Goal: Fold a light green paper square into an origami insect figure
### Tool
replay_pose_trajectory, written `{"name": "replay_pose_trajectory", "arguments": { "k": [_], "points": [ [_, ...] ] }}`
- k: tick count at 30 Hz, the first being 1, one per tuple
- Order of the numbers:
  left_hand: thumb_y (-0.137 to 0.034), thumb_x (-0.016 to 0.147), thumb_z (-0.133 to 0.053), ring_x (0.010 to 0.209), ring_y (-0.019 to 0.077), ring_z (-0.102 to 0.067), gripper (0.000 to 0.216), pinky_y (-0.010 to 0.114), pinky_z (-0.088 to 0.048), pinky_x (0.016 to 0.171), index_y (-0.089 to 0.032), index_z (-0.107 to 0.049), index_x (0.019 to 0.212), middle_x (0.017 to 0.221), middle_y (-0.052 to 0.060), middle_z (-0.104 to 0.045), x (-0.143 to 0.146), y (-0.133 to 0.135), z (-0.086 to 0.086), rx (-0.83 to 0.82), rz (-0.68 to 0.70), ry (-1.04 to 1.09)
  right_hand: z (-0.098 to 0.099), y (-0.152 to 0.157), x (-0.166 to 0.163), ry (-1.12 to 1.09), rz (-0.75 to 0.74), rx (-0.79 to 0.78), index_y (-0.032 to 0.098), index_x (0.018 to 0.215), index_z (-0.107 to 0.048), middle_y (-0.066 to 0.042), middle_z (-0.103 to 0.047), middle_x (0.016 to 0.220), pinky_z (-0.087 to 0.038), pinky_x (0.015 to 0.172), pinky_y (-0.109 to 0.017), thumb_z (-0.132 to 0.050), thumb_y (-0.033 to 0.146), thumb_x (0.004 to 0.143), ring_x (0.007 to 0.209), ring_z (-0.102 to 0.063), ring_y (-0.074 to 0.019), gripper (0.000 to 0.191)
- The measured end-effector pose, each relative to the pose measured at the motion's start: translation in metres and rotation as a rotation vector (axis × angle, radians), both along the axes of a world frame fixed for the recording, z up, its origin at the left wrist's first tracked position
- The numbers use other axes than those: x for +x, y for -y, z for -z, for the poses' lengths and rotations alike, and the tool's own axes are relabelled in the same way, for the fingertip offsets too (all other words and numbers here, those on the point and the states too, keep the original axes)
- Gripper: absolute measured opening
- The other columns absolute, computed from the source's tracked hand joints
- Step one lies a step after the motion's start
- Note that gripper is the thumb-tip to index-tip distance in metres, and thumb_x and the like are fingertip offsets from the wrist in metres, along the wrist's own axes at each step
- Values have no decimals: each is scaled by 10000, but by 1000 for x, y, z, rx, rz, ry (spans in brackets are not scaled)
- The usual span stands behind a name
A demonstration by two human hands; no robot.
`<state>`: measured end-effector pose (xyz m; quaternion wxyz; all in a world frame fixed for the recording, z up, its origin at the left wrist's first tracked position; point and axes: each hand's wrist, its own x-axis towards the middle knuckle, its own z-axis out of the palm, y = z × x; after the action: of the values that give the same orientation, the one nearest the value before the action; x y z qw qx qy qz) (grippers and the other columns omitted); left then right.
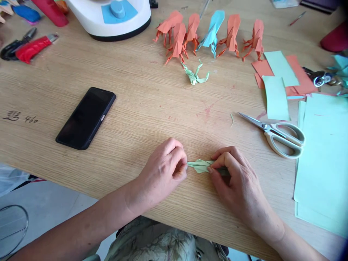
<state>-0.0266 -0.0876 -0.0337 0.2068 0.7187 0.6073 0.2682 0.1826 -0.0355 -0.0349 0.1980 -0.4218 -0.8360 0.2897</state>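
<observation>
A small folded piece of pale green paper (200, 165) lies on the wooden table (152, 108) near its front edge. My left hand (165, 166) pinches its narrow left tip, fingers curled closed. My right hand (235, 177) presses and pinches the right end, covering part of the paper. Both hands rest on the table top.
A black phone (86, 117) lies to the left. Scissors (280, 135) lie to the right beside a stack of green sheets (323, 159). Several orange and one blue folded figures (212, 32) stand at the back, a small green one (195, 74) before them. A white appliance (111, 16) stands back left.
</observation>
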Motion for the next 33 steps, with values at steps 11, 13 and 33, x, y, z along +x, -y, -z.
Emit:
{"name": "replay_pose_trajectory", "arguments": {
  "k": [11, 13, 33],
  "points": [
    [-330, 982, -587, 1337, 304, -462, 537, 501, -372, 1073, -135, -448, 1463, 1571, 89, -438, 2, 30, -1, 118, 338, -476, 5, -1, 1, -39, -17, 28, 214, 847, -519, -59, -594, 949, -457, 766, -364, -555, 109, 879, 865, -549, -202, 116],
    [-369, 979, -589, 1348, 298, -457, 547, 490, -375, 1070, -142, -455, 1458, 1582, 91, -420, 3, 29, -2, 102, 329, -487, 5, -1, 1, -31, -16, 23, 215, 849, -517, -60, -593, 954, -456, 772, -369, -555, 115, 881, 870, -550, -205, 112],
    [-330, 1031, -466, 1457, 274, -371, 542, 446, -341, 1188, -82, -397, 1508, 1647, 128, -275, -9, 38, -2, 91, 351, -541, 2, -2, 1, -16, -35, 49, 204, 846, -510, -62, -587, 943, -457, 759, -365, -553, 80, 855, 846, -549, -200, 132]
  ]
}}
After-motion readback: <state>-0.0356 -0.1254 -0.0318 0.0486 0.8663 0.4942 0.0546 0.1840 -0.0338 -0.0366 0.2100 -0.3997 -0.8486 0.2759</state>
